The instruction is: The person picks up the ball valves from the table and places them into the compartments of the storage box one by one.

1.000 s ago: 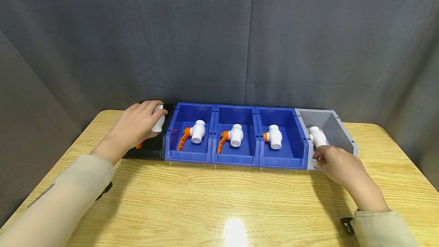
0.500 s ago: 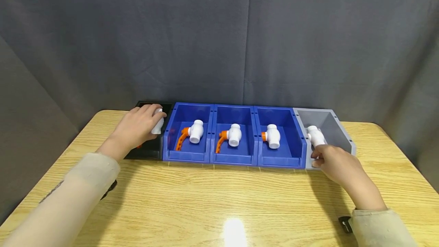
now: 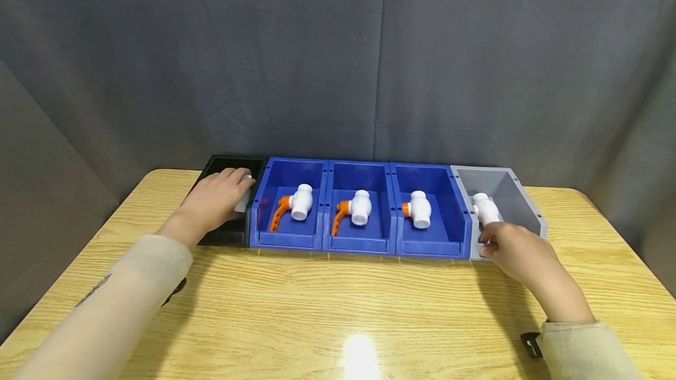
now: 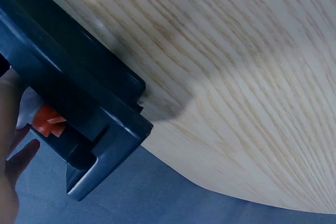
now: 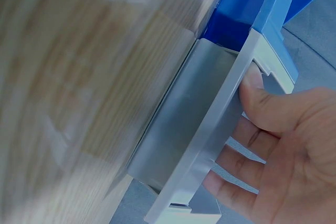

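Observation:
At the left end of the row, my left hand [image 3: 213, 199] is down in the black bin [image 3: 242, 234], its thumb and fingers round a white ball valve [image 3: 244, 197]. An orange part [image 4: 48, 121] of this valve shows below the bin's rim in the left wrist view. My right hand [image 3: 516, 248] reaches over the front of the grey bin [image 3: 523, 201]. Its fingers bend at the near end of another white ball valve [image 3: 486, 210]. The front lip hides the fingertips in the right wrist view, so a grip cannot be made out.
Three blue bins [image 3: 359, 245] stand between the black and grey ones. Each has a white valve with an orange part, such as the middle valve [image 3: 361, 207]. Bare wooden table [image 3: 327, 304] lies in front, and a grey curtain [image 3: 317, 57] hangs behind.
My left hand has lowered the ball valve deeper into the black bin and come slightly toward me. The right hand has stayed in place at the grey bin.

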{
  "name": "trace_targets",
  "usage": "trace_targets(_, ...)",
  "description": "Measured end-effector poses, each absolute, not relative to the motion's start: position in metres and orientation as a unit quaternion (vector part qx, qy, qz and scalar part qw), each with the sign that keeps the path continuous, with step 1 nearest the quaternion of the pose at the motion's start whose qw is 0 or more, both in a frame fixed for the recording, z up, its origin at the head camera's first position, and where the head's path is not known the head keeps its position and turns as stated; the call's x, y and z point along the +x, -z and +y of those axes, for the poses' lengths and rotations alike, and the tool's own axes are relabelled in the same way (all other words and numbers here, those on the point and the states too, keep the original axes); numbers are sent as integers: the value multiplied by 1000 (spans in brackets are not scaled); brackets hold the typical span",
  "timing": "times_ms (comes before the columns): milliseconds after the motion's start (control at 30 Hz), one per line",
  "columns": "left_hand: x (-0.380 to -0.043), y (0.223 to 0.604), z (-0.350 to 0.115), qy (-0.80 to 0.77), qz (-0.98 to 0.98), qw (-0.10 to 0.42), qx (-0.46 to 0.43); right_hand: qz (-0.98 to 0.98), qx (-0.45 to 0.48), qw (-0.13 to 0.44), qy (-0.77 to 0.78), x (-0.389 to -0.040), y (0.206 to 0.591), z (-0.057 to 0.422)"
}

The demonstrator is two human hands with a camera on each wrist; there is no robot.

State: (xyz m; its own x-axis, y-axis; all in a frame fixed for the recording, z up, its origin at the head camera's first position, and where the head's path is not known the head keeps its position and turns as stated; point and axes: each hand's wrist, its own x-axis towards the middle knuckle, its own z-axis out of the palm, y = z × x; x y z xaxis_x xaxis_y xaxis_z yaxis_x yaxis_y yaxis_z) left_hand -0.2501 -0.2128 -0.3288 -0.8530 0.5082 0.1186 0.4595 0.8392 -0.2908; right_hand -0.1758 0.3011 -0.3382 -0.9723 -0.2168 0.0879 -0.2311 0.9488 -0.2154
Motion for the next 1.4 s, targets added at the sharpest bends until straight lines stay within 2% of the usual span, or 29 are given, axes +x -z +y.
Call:
trace_targets(633, -257, 341, -209, -52, -963, 73, -255, -987, 110, 25, -115, -176, 339, 301)
trace_targets(1033, -254, 337, -200, -9, -984, -43, -173, -987, 110, 25, -117, -176, 339, 301)
trace_targets(1400, -250, 336, -202, -25, -985, -35, -169, -987, 109, 23, -118, -176, 338, 301)
